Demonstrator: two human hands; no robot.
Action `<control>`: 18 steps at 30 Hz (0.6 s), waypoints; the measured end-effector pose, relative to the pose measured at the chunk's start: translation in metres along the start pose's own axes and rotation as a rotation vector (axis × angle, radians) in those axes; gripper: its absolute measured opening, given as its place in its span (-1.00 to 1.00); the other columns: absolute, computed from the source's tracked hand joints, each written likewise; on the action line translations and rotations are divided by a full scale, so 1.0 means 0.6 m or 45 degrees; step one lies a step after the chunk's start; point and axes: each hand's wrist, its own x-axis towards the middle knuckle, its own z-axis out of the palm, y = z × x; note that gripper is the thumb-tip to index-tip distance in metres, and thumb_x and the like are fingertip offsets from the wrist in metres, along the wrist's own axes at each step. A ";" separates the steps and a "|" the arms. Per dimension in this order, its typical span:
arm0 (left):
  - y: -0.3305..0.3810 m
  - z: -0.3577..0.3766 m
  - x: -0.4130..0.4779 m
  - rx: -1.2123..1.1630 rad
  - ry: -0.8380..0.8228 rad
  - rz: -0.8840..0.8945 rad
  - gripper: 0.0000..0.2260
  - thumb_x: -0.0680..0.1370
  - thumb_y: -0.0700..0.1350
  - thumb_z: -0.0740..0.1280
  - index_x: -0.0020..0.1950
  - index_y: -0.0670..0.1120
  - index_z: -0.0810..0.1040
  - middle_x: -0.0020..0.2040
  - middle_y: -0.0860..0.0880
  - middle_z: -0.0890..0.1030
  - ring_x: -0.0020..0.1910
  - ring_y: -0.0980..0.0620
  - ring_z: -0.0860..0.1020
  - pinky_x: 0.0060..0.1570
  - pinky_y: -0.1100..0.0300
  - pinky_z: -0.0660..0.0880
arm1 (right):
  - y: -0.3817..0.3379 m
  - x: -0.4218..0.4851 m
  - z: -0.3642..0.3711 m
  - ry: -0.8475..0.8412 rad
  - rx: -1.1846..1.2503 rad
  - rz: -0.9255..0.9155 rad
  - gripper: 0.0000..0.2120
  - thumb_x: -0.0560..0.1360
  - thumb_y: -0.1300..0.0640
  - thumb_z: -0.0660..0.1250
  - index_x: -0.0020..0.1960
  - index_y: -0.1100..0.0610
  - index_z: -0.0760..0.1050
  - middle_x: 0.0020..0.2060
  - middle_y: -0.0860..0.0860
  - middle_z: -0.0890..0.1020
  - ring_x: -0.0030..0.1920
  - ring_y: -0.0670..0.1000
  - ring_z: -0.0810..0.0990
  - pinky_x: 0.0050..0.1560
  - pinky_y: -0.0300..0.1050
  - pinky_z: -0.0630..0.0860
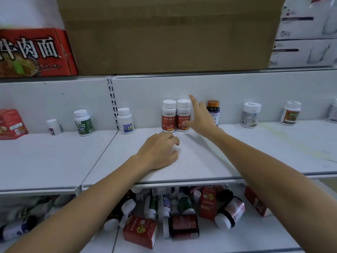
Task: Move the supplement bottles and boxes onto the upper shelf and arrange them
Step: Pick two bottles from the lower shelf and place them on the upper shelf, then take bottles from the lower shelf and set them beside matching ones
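Two white bottles with red labels (pixel 168 116) stood touching side by side at the back of the white upper shelf (pixel 255 148), against the rear panel. My right hand (pixel 202 117) was at the right-hand one. Its fingers (pixel 193 102) were spread wide and straight and held nothing, with the thumb tip on the label. My left hand (pixel 158 150) lay knuckles-up on the shelf just in front of the pair, fingers curled. Something pale showed under the fingertips, and I could not tell whether they held anything.

I judged the step to be squaring up this pair. To do it well I would push low on the body rather than at the cap, so the bottle slid instead of tipping. I would also keep the labels facing out and avoid knocking the dark bottle with a copper cap (pixel 213 106) just behind my hand. A heap of bottles and red boxes (pixel 182 212) lay on the lower shelf (pixel 237 240), so most of the work was yet to do.

As for writing, the red carton (pixel 32 52) on the top level showed "牛肉面", and the white cartons (pixel 300 52) at right bore "PCS". The red labels carried a white heartbeat line, but their characters were too blurred to read.
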 end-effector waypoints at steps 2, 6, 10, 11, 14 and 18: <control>0.014 -0.013 -0.008 -0.090 0.009 -0.070 -0.69 0.55 0.00 0.20 0.28 -0.01 0.44 0.25 0.01 0.45 0.23 0.00 0.41 0.16 0.13 0.34 | -0.007 -0.013 -0.028 0.059 -0.017 -0.048 -0.19 0.46 0.13 0.40 0.53 0.02 -0.03 0.28 0.16 0.36 0.20 0.14 0.45 0.08 -0.05 0.41; 0.049 -0.037 -0.039 -0.130 -0.028 -0.019 -0.68 0.57 0.04 0.19 0.31 0.05 0.40 0.27 0.03 0.43 0.21 0.01 0.43 0.14 0.12 0.36 | -0.031 -0.061 -0.068 0.110 -0.078 -0.066 -0.27 0.51 0.08 0.34 0.53 0.06 0.01 0.33 0.15 0.37 0.30 0.14 0.39 0.18 -0.02 0.38; 0.073 -0.054 -0.093 -0.230 0.060 -0.024 -0.72 0.55 0.00 0.22 0.25 0.02 0.46 0.18 0.04 0.49 0.13 0.05 0.48 0.09 0.13 0.40 | -0.052 -0.143 -0.087 0.075 -0.071 -0.096 -0.38 0.52 0.08 0.32 0.50 0.10 0.13 0.31 0.17 0.43 0.24 0.14 0.47 0.19 -0.02 0.42; 0.079 -0.054 -0.113 -0.321 0.127 -0.024 -0.75 0.54 -0.04 0.25 0.20 0.00 0.50 0.13 0.04 0.52 0.07 0.07 0.51 0.08 0.12 0.43 | -0.053 -0.167 -0.090 0.112 -0.039 -0.105 -0.41 0.51 0.11 0.33 0.47 0.11 0.19 0.26 0.16 0.47 0.18 0.13 0.50 0.16 0.01 0.45; 0.097 -0.049 -0.183 -0.585 0.326 -0.059 -0.83 0.50 -0.17 0.29 0.06 -0.07 0.59 -0.02 0.02 0.58 -0.11 0.10 0.53 0.00 0.15 0.48 | -0.050 -0.249 -0.100 0.279 0.088 -0.054 -0.56 0.46 0.21 0.35 0.32 0.17 0.37 0.06 0.11 0.55 -0.10 0.03 0.51 -0.01 0.03 0.50; 0.110 -0.019 -0.269 -0.592 0.287 -0.138 -0.81 0.49 -0.17 0.28 0.07 -0.08 0.59 -0.05 0.03 0.55 -0.11 0.12 0.49 -0.06 0.26 0.39 | -0.041 -0.354 -0.114 0.227 -0.022 -0.063 -0.63 0.46 0.24 0.32 0.25 0.19 0.41 -0.02 0.10 0.54 -0.12 0.07 0.52 -0.14 -0.04 0.45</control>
